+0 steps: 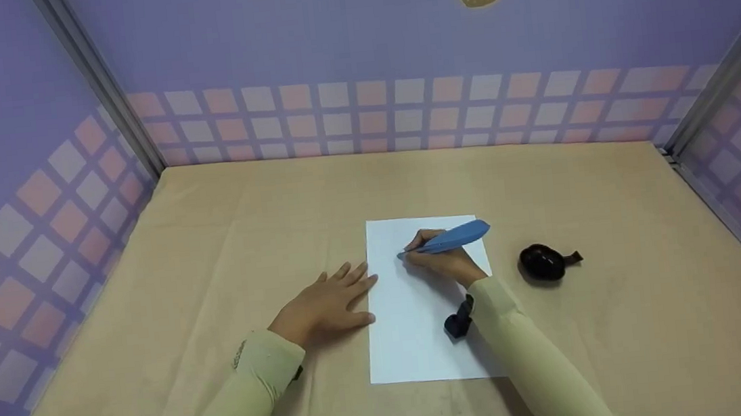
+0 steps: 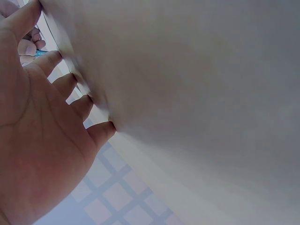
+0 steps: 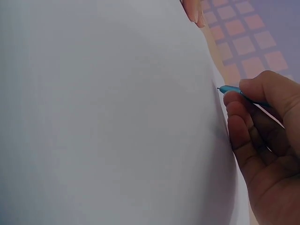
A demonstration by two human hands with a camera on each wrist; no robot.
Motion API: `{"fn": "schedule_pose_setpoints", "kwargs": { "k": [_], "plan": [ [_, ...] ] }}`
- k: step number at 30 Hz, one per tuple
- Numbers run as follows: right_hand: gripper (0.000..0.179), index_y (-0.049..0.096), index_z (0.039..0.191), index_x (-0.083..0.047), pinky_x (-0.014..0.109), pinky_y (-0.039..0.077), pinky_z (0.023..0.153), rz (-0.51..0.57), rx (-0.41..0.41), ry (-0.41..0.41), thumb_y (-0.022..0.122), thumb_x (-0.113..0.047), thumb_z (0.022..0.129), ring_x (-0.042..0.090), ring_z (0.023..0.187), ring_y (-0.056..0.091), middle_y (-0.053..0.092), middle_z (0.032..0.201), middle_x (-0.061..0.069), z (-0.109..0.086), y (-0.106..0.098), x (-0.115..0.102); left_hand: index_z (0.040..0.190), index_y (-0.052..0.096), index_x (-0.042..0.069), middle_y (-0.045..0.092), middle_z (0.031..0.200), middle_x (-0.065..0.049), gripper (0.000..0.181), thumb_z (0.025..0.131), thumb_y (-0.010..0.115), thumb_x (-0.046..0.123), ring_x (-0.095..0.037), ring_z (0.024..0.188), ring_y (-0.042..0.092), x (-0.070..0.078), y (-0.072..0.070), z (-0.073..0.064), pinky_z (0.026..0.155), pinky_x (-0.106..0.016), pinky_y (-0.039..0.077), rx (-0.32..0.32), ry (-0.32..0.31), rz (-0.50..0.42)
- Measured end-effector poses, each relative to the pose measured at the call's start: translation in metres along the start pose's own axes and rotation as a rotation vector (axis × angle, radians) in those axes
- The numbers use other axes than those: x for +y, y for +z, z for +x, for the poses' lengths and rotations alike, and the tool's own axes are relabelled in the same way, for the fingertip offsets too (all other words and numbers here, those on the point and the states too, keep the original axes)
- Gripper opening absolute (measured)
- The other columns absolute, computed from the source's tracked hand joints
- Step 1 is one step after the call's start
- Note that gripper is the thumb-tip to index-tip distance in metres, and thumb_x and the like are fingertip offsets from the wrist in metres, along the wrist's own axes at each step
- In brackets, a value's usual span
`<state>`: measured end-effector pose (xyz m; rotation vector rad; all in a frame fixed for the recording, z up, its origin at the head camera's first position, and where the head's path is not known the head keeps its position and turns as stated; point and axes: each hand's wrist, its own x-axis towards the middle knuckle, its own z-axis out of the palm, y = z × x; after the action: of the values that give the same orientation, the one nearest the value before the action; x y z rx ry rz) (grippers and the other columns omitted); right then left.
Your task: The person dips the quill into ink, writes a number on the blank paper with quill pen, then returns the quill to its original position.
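Note:
A blue feather-shaped pen (image 1: 458,236) is pinched between the thumb and fingers of my right hand (image 1: 444,262). Its tip points down and left at the upper part of a white sheet of paper (image 1: 410,340); in the right wrist view the pen's tip (image 3: 226,88) is at or just above the sheet, and I cannot tell which. My left hand (image 1: 329,305) lies with fingers spread at the paper's left edge, the fingertips touching or just beside it. In the left wrist view that hand's (image 2: 42,126) fingertips meet the table surface. No marks are visible on the paper.
To the right of the paper sits a small glossy black bowl-like thing with a short stub handle (image 1: 544,263). A tan cloth covers the table (image 1: 262,211). Purple panels with a checked band (image 1: 369,92) stand behind and at both sides. A black wrist camera (image 1: 457,322) hangs under my right sleeve.

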<state>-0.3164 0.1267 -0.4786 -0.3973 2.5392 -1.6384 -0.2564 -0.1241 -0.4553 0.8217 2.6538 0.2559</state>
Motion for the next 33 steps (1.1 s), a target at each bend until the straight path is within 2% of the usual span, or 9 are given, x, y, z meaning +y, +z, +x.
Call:
{"fn": "schedule_pose_setpoints", "kwargs": {
  "k": [9, 15, 19, 24, 33],
  "plan": [
    [0.009, 0.07, 0.089, -0.005, 0.026, 0.044, 0.077, -0.016, -0.007, 0.006, 0.072, -0.008, 0.081, 0.013, 0.082, 0.057, 0.07, 0.094, 0.006, -0.0011, 0.0014, 0.0018, 0.154, 0.023, 0.025, 0.011, 0.163, 0.0, 0.072, 0.094, 0.047, 0.056, -0.027, 0.15, 0.008, 0.0001, 0.0006, 0.0001, 0.119, -0.056, 0.014, 0.005, 0.011, -0.005],
    [0.01, 0.069, 0.089, 0.0, 0.024, 0.045, 0.07, 0.013, -0.025, -0.031, 0.071, -0.005, 0.081, 0.012, 0.075, 0.055, 0.069, 0.091, 0.01, -0.0016, 0.0027, 0.0023, 0.154, 0.022, 0.026, 0.009, 0.163, 0.002, 0.071, 0.095, 0.046, 0.056, -0.026, 0.15, 0.007, -0.0014, 0.0014, 0.0, 0.119, -0.055, 0.012, 0.004, 0.012, -0.017],
    [0.008, 0.07, 0.087, -0.001, 0.024, 0.046, 0.068, 0.007, -0.029, -0.031, 0.072, -0.006, 0.081, 0.012, 0.074, 0.055, 0.069, 0.087, 0.006, -0.0016, 0.0036, 0.001, 0.155, 0.022, 0.026, 0.009, 0.163, 0.001, 0.071, 0.095, 0.046, 0.056, -0.026, 0.15, 0.007, -0.0024, 0.0015, 0.0, 0.119, -0.055, 0.012, 0.003, 0.018, -0.023],
    [0.007, 0.071, 0.086, -0.002, 0.025, 0.047, 0.07, 0.012, -0.041, -0.021, 0.072, -0.006, 0.081, 0.013, 0.075, 0.057, 0.069, 0.085, 0.004, -0.002, 0.0036, 0.0002, 0.154, 0.022, 0.024, 0.01, 0.163, 0.0, 0.071, 0.095, 0.046, 0.055, -0.028, 0.15, 0.008, -0.0025, 0.0007, -0.0004, 0.119, -0.056, 0.013, 0.004, 0.028, -0.02],
    [0.009, 0.072, 0.088, -0.001, 0.026, 0.047, 0.074, 0.007, -0.068, -0.052, 0.072, -0.005, 0.081, 0.014, 0.078, 0.059, 0.07, 0.089, 0.01, -0.0033, 0.004, -0.0023, 0.154, 0.024, 0.022, 0.012, 0.163, -0.003, 0.071, 0.095, 0.047, 0.054, -0.029, 0.15, 0.009, -0.0016, -0.0006, -0.0011, 0.118, -0.057, 0.015, 0.014, 0.036, -0.009]
  ]
}}
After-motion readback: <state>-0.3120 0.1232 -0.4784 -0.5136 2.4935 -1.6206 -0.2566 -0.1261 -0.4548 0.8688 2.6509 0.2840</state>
